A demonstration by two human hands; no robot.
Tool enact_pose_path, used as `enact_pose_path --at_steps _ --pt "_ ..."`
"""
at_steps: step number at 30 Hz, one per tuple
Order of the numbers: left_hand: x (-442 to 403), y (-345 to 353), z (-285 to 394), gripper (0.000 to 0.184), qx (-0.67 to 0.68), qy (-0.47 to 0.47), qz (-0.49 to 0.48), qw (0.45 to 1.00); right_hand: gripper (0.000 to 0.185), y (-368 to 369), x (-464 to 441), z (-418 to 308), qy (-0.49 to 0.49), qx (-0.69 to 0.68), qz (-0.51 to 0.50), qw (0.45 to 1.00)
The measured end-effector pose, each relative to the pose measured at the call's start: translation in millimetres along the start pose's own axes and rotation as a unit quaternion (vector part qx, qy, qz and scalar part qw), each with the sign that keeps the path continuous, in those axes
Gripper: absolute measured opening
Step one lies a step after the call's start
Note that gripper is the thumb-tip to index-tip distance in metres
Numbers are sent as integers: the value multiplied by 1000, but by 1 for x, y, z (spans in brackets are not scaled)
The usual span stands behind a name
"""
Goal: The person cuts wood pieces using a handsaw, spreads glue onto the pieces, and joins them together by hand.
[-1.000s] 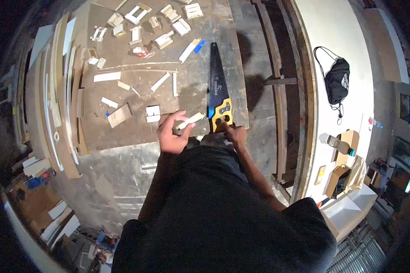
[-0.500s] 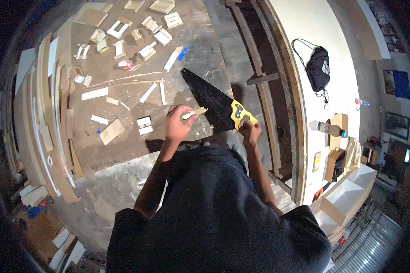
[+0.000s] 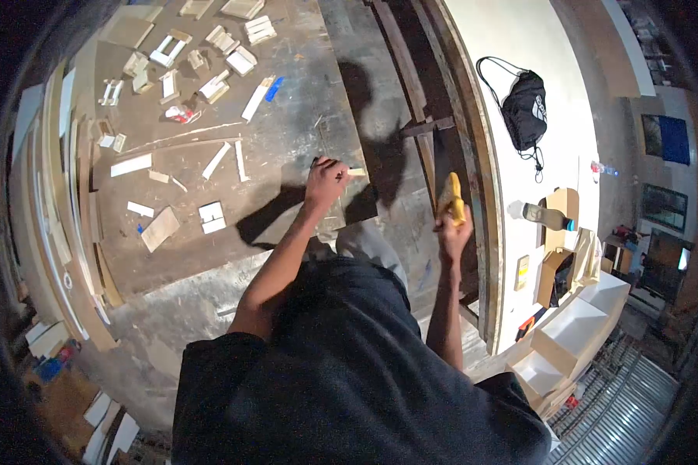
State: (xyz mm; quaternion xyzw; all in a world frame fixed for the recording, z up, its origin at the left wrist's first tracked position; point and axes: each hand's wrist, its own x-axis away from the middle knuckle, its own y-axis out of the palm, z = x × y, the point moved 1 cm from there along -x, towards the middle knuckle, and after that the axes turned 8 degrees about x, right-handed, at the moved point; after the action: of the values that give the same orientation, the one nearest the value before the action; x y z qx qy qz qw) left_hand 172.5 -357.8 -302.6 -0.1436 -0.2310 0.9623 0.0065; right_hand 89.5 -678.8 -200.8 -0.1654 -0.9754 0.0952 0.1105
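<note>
The right hand (image 3: 452, 234) is clenched round the yellow handle of the handsaw (image 3: 454, 191), which has swung right, clear of the brown board (image 3: 306, 93), its blade now nearly edge-on to us here; the left hand (image 3: 327, 183) grasps a small wood strip (image 3: 357, 172) near the board's right edge, having shifted right too; small wooden assemblies (image 3: 171, 48) lie scattered beyond, far left.

The right hand (image 3: 452, 231) now holds the saw (image 3: 455, 203) off the board (image 3: 302, 77), near the white table (image 3: 512, 31), handle turned edge-on.
</note>
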Motion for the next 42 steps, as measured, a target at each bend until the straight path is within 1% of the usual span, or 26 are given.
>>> enact_pose_path --at_steps 1,2,3,4,5,6,7,8,10,13,16,17,19,22,23,25,27,28,30,31,33,34,36,40,41,42 --pt "0 9 2 18 25 -13 -12 1000 23 5 -13 12 -25 88 -26 995" --pt "2 16 -2 18 19 -16 -15 1000 24 18 -24 30 -6 81 -39 996" --pt "5 24 -7 17 8 -4 4 1000 26 28 -41 68 -66 207 -35 975" --pt "9 34 -7 16 0 6 23 1000 24 44 -50 79 -33 241 -43 969" --pt "8 37 -3 14 10 -20 45 999 21 61 -59 87 0 275 -53 960" --pt "5 41 0 14 5 -23 40 999 22 79 -73 117 -14 211 -78 974" --pt "3 44 5 13 8 -34 51 998 27 95 -76 81 -26 284 -71 956" --pt "3 47 11 12 12 -48 62 997 27 106 -78 91 -17 284 -75 956" --pt "-5 49 18 10 -4 -54 60 997 44 133 -91 116 14 41 -139 989" --pt "-5 56 18 10 -12 -82 58 995 44 143 -94 118 83 70 -175 979" --pt "-11 53 29 13 -23 -118 40 992 43 142 -95 101 86 61 -179 978" --pt "-19 46 41 18 -55 -124 42 990 44 141 -98 105 78 111 -189 972" --pt "-32 48 45 24 -86 -128 43 987 39 142 -95 89 82 86 -177 977" --pt "-51 67 25 50 -197 -196 150 949 36 146 -89 86 83 64 -159 982" --pt "-54 74 19 50 -199 -201 150 947 35 148 -87 88 92 30 -157 983" --pt "-62 89 10 58 -277 -214 85 933 34 149 -91 99 101 -3 -153 983" --pt "-60 92 6 58 -281 -215 79 932 30 140 -97 111 34 158 -141 977" --pt "-61 91 5 57 -287 -210 76 932 30 132 -100 106 39 159 -140 976" --pt "-60 89 5 58 -287 -215 58 931 21 107 -107 92 162 127 -134 969" --pt "-60 87 4 58 -288 -220 46 931 21 98 -109 71 166 128 -133 969" --pt "-58 86 4 59 -291 -220 44 930 15 77 -103 21 220 -64 -157 961" --pt "-58 87 3 60 -294 -217 46 930 15 64 -99 7 224 -62 -155 960" --pt "-54 91 -8 61 -299 -230 52 925 11 43 -90 -14 241 -41 -207 947" --pt "-56 90 0 59 -285 -229 70 928 15 50 -50 -51 249 -79 -164 951" --pt "-60 91 0 50 -327 -209 89 917 17 54 -43 -55 248 -63 -149 955" --pt "-60 93 -1 50 -328 -210 88 917 20 58 -37 -60 247 -47 -133 959"
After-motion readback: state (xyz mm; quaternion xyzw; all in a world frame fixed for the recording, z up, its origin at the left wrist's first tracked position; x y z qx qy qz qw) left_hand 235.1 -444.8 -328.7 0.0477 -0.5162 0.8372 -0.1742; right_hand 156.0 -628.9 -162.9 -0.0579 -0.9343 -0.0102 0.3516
